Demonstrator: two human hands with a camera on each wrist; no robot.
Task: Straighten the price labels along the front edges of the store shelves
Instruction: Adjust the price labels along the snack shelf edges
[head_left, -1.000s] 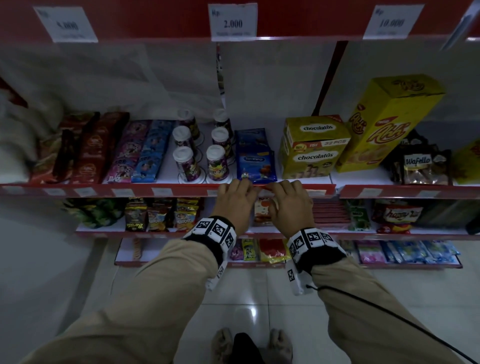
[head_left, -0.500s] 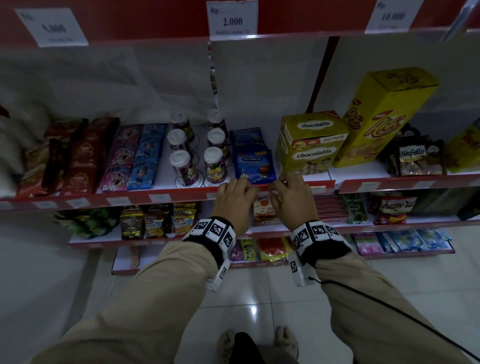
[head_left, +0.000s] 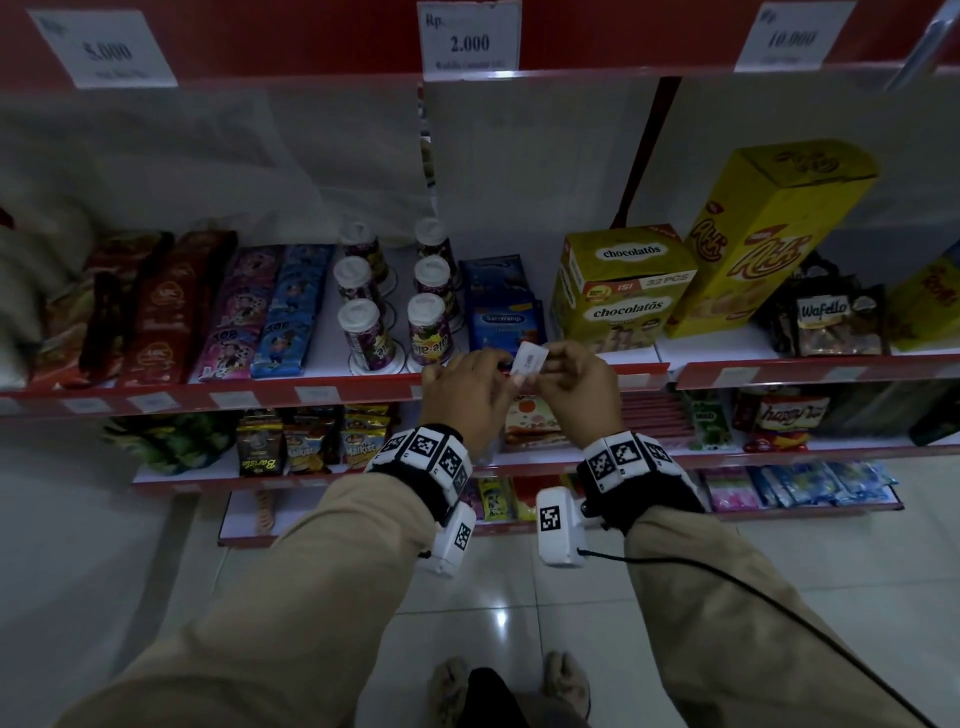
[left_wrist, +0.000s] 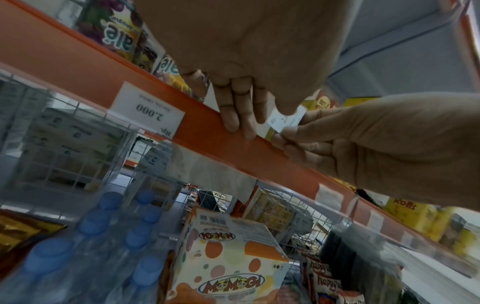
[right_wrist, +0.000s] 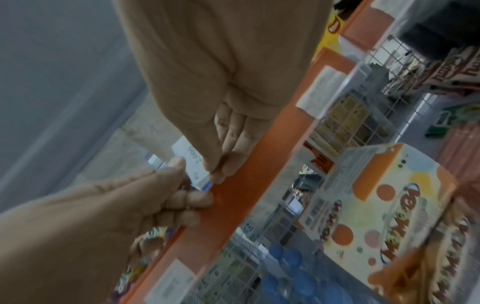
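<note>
Both hands together at the red shelf rail (head_left: 613, 375): left hand (head_left: 467, 387) and right hand (head_left: 579, 382) pinch a small white paper price label (head_left: 529, 359), tilted just above it.

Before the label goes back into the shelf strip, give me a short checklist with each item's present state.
1. Price label held: ok, pinched between the right hand and the left hand.
2. Label out of the red shelf strip: ok, it stands above the strip's top edge.
3. Label straight: not ok, it sits tilted in the head view.
4. Print readable: ok, "2.000" shows in the right wrist view.
5. Slot in the strip free under the hands: cannot tell, left fingers cover that stretch.
6. Neighbouring label seated: ok, it lies flat in the strip.
</note>
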